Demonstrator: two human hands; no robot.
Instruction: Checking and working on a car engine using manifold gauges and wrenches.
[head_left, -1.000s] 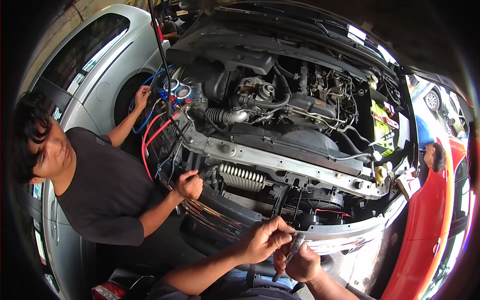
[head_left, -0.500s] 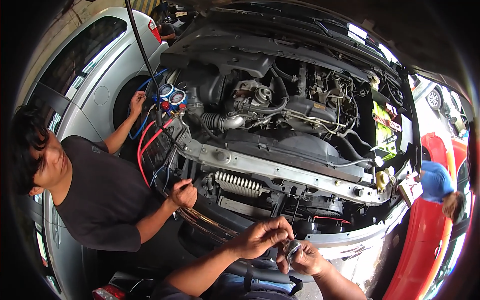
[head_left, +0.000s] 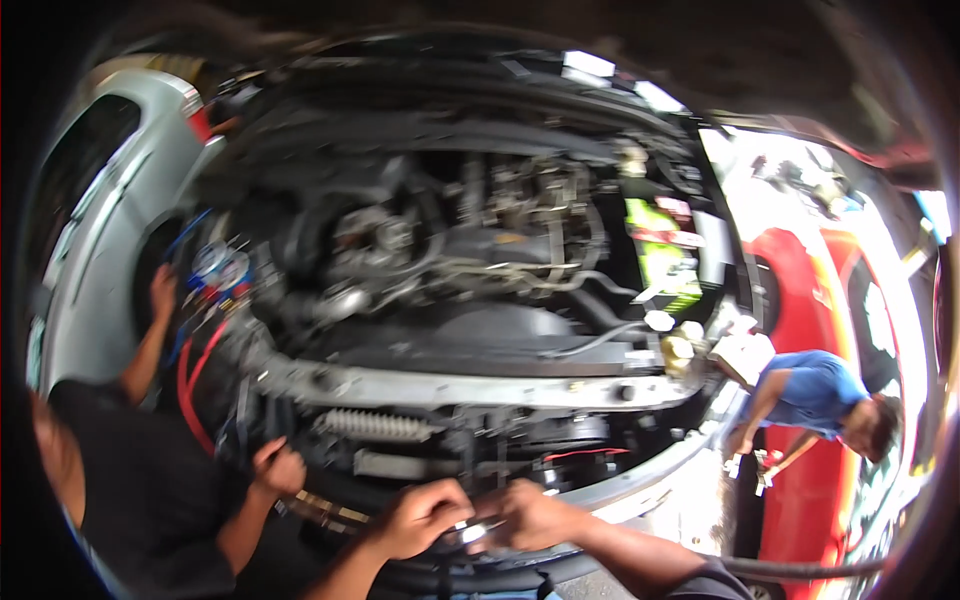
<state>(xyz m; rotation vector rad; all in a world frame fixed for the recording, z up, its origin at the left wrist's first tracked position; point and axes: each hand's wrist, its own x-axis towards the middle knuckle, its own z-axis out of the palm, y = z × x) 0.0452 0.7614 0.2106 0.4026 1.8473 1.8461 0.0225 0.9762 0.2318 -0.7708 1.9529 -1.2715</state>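
Observation:
Close together in front of the open engine bay are my left hand and my right hand, both blurred by motion. Between them a small shiny metal part catches the light; its exact kind cannot be made out. The fingers of my right hand are closed on it. My left hand is curled, thumb and fingers together, right beside the part; anything inside its grip is hidden. Beyond my hands runs the metal front crossmember, with the engine behind it.
At left, a person in a dark shirt stands by gauges with red hoses and blue ones. A silver car is beyond. On the right, a person in blue bends by a red car. A lime-green battery sits in the bay.
The view has swung right and blurred, so the bay now sits farther left. My right forearm reaches in from the right. The person in blue shows more fully, hands now visible.

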